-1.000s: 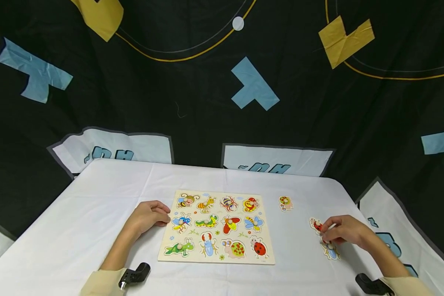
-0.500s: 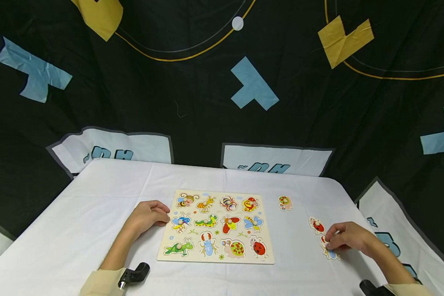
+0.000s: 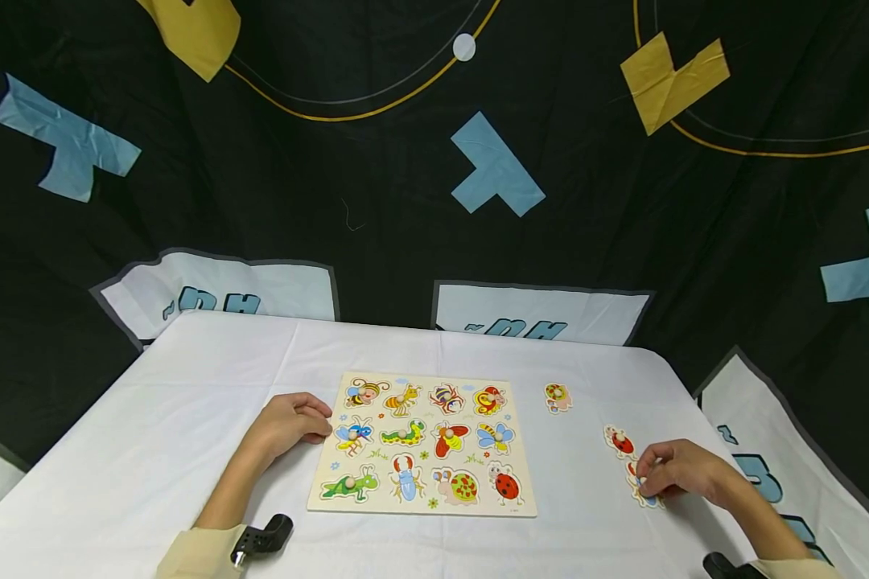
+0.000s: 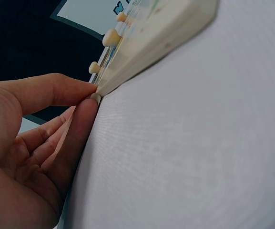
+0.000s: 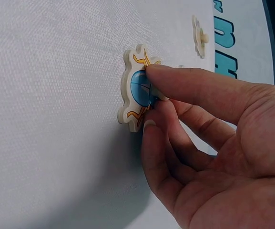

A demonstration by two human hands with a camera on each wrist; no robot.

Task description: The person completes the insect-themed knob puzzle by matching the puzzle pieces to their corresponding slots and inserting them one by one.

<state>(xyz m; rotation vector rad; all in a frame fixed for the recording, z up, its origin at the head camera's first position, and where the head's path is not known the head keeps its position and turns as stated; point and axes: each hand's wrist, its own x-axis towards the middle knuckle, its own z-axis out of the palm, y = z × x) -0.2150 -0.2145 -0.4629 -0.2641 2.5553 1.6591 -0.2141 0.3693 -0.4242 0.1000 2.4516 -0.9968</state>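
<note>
A wooden knob puzzle board (image 3: 384, 510) printed with insects lies in the middle of the table. At its left edge is my left hand (image 3: 284, 425); in the left wrist view its thumb and index finger pinch the edge of the board (image 4: 158, 52). My right hand (image 3: 688, 469) holds a blue stag beetle puzzle piece (image 5: 139, 88) with orange legs between thumb and fingers. That piece is at or just over the cloth, and its knob is hidden by the fingers. A ladybug piece (image 3: 620, 442) lies just beyond the right hand.
Farther back, right of the board, lies a snail piece (image 3: 558, 397). White cloth (image 3: 217, 362) covers the table, and a dark patterned curtain (image 3: 376, 265) hangs behind it. Black wrist cameras (image 3: 262, 537) sit on both sleeves.
My right hand has shifted slightly toward me and right, from over the ladybug and beetle pieces onto the beetle piece. The ladybug piece now shows fully. The left hand has stayed still.
</note>
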